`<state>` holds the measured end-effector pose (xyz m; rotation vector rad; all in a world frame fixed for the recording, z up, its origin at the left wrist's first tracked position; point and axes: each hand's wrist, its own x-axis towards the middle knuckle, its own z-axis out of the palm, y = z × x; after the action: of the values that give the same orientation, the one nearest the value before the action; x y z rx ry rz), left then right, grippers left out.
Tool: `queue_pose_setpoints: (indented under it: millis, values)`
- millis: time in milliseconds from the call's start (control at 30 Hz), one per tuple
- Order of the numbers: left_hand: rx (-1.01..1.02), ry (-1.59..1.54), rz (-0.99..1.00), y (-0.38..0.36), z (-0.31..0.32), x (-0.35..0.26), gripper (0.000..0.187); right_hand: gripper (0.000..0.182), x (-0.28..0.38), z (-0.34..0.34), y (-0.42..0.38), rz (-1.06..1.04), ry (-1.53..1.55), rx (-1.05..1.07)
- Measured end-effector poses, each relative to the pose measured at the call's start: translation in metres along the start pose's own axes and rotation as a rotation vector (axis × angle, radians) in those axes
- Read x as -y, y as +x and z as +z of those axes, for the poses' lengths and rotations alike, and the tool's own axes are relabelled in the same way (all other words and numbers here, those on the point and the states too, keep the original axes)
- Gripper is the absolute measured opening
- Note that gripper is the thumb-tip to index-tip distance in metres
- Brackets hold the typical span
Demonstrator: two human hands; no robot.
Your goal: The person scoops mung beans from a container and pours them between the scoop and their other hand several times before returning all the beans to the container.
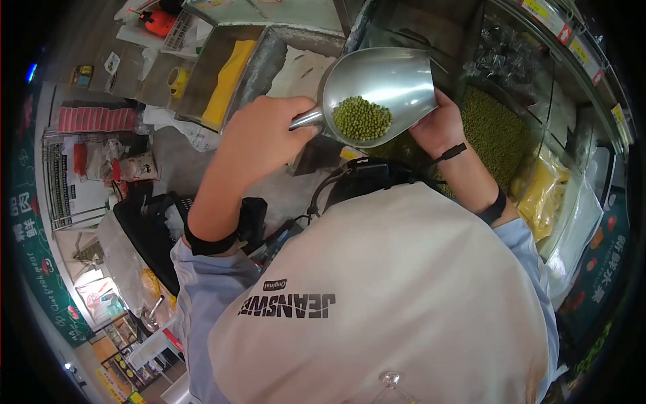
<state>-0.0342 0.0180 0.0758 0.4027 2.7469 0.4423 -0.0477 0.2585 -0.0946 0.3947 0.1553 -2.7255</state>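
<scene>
A shiny metal scoop (383, 71) is held up in front of my chest, with a small heap of green mung beans (362, 118) near its handle end. My left hand (272, 135) is closed around the scoop's short handle. At the wide mouth on the other side, my right hand (441, 124) grips the rim, its fingers partly hidden behind the metal. Beyond my right wrist lies a bin of mung beans (494, 128).
A bin with white powdery contents (303, 71) and a yellow sheet (229, 81) are at the back left. A roll of yellow tape (177, 81) sits beside them. Dark plastic bags (508, 54) and a yellow-filled bag (542, 195) are on the right.
</scene>
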Motion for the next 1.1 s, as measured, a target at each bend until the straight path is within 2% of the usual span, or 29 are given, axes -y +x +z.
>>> queue_pose_setpoints:
  millis: [67,367,567,733,767,867,967,1100]
  values:
    - [0.048,0.012,0.016,0.000,-0.006,-0.001,0.026,0.036,-0.007,0.032,-0.005,-0.144,-0.147,-0.411]
    - [0.090,0.080,0.036,0.000,-0.023,-0.005,0.022,0.035,-0.010,0.035,-0.005,-0.117,-0.162,-0.364]
    - [0.054,0.041,0.092,-0.003,-0.012,0.009,0.027,0.034,-0.008,0.040,-0.008,-0.145,-0.150,-0.481]
    - [0.048,-0.008,0.043,-0.006,-0.002,0.019,0.029,0.039,-0.004,0.045,-0.010,-0.175,-0.116,-0.314]
    - [0.019,-0.097,0.046,-0.007,0.006,0.028,0.028,0.040,-0.003,0.045,-0.010,-0.186,-0.092,-0.269]
    - [-0.046,-0.370,0.033,-0.009,0.039,0.051,0.027,0.043,0.012,0.012,-0.003,-0.076,0.065,0.283]
    - [-0.059,-0.639,0.013,-0.013,0.064,0.054,0.029,0.047,0.011,0.022,-0.004,-0.097,0.219,0.448]
    - [-0.057,-0.850,0.015,-0.018,0.088,0.063,0.032,0.045,0.015,0.022,-0.004,-0.095,0.312,0.524]
